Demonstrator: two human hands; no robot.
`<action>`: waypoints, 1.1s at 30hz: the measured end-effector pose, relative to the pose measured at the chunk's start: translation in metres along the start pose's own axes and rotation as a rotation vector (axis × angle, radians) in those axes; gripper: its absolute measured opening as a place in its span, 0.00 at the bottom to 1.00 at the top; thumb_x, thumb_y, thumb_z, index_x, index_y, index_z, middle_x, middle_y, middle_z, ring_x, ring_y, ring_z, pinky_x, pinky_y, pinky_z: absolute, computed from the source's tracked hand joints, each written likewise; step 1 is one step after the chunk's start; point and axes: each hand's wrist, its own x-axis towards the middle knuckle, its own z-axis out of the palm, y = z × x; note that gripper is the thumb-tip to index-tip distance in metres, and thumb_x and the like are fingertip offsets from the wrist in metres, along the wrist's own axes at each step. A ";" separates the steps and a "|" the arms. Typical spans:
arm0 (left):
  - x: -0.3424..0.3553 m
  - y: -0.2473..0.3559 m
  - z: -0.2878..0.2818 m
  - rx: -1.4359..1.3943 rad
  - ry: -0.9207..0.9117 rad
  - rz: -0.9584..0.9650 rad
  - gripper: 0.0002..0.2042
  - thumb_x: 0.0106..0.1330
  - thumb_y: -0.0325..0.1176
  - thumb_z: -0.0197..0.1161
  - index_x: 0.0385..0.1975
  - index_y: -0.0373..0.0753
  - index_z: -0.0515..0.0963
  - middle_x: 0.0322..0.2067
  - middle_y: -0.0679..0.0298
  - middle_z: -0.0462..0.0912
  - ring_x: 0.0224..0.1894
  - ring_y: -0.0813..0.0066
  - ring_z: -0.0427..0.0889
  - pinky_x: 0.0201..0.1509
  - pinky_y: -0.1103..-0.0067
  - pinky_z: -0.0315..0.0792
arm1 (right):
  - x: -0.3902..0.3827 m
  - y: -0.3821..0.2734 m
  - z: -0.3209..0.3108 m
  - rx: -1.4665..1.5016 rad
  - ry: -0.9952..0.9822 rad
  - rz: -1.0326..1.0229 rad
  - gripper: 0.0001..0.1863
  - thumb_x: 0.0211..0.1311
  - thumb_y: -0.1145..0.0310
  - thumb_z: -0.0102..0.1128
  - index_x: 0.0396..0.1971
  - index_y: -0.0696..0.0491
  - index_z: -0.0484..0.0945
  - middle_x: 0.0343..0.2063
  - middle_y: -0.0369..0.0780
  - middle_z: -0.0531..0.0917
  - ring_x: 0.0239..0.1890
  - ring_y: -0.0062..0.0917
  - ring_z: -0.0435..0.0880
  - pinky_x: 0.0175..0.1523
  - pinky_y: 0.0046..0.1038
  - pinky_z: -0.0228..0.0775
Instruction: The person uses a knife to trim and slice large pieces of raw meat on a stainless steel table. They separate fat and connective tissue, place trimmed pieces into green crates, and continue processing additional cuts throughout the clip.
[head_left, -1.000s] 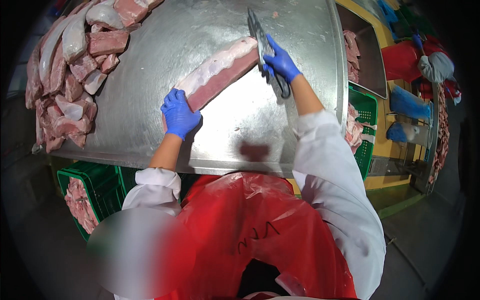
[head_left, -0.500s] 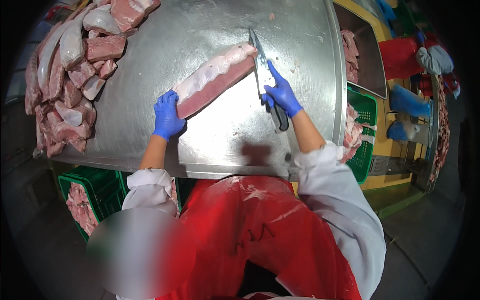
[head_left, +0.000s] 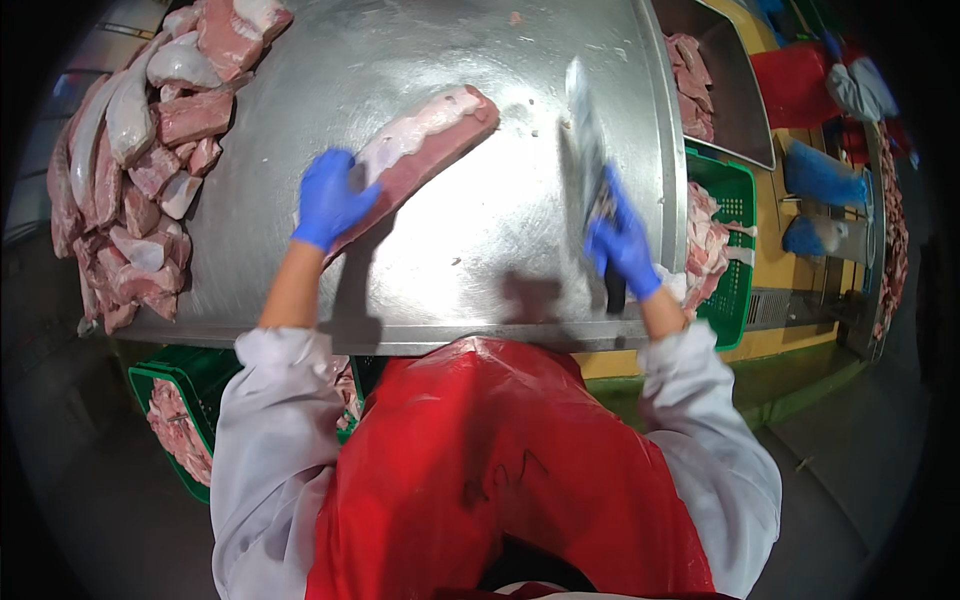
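Observation:
A long slab of raw meat, pink with a whitish fat layer along its upper side, lies slantwise on the metal table. Around its near left end is my left hand in a blue glove, thumb on the pink side and fingers over the fat side. My right hand, also blue-gloved, is closed on the black handle of a knife. Motion blurs the long blade, which points away from me near the table's right side, apart from the slab.
Many meat pieces form a pile on the table's left. Beyond the right edge are a steel tub and a green crate, both with meat. Another green crate stands below at left. A person in a red apron is at far right.
The knife has moved right, away from the slab's far end, and toward me with my right hand. My left hand has shifted its hold farther onto the slab, which has moved slightly left.

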 end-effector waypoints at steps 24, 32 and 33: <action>0.166 0.076 0.026 -0.083 -0.018 0.146 0.13 0.61 0.38 0.62 0.26 0.32 0.84 0.25 0.54 0.84 0.27 0.68 0.82 0.34 0.73 0.74 | 0.113 -0.006 0.103 0.125 -0.492 0.320 0.39 0.67 0.70 0.47 0.75 0.32 0.45 0.26 0.45 0.81 0.21 0.26 0.81 0.27 0.27 0.78; 0.190 0.047 0.013 0.133 -0.005 0.466 0.10 0.61 0.36 0.61 0.27 0.34 0.80 0.22 0.64 0.79 0.23 0.75 0.76 0.29 0.76 0.71 | 0.128 -0.013 0.124 0.066 -0.524 0.314 0.41 0.66 0.69 0.47 0.76 0.37 0.42 0.25 0.42 0.81 0.19 0.25 0.80 0.27 0.27 0.78; 0.190 0.025 0.016 -0.186 -0.068 0.235 0.09 0.61 0.35 0.61 0.27 0.35 0.80 0.21 0.65 0.78 0.23 0.77 0.75 0.28 0.77 0.70 | 0.104 -0.012 0.123 0.112 -0.569 0.309 0.41 0.67 0.68 0.48 0.76 0.36 0.41 0.25 0.42 0.81 0.20 0.24 0.80 0.27 0.26 0.78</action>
